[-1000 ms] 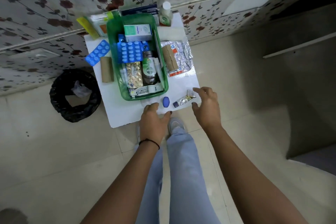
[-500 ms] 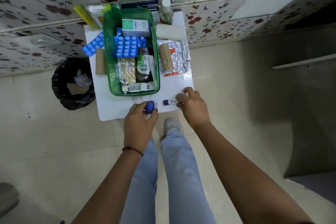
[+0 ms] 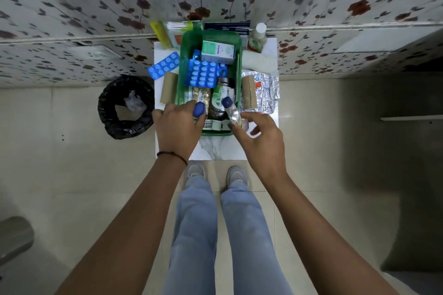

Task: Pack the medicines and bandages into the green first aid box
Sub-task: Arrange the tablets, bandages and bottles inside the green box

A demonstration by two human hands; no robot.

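The green first aid box (image 3: 184, 43) stands on a small white table (image 3: 220, 148) and holds a blue blister pack (image 3: 203, 75), a teal carton (image 3: 218, 51), a gold blister strip and a dark bottle. My left hand (image 3: 177, 127) grips a small blue oval object (image 3: 199, 109) over the box's near left corner. My right hand (image 3: 261, 136) holds a small blue-capped vial (image 3: 231, 110) over the box's near right edge.
Left of the box lie a blue blister strip (image 3: 164, 64) and a cardboard roll (image 3: 169, 87). To the right are another roll (image 3: 249, 92), silver foil strips (image 3: 266, 88), a white bandage (image 3: 259, 62) and a white bottle (image 3: 257, 38). A black bin (image 3: 127, 106) stands at left.
Both hands lifted their items off the table's front edge and moved forward over the near end of the green box.
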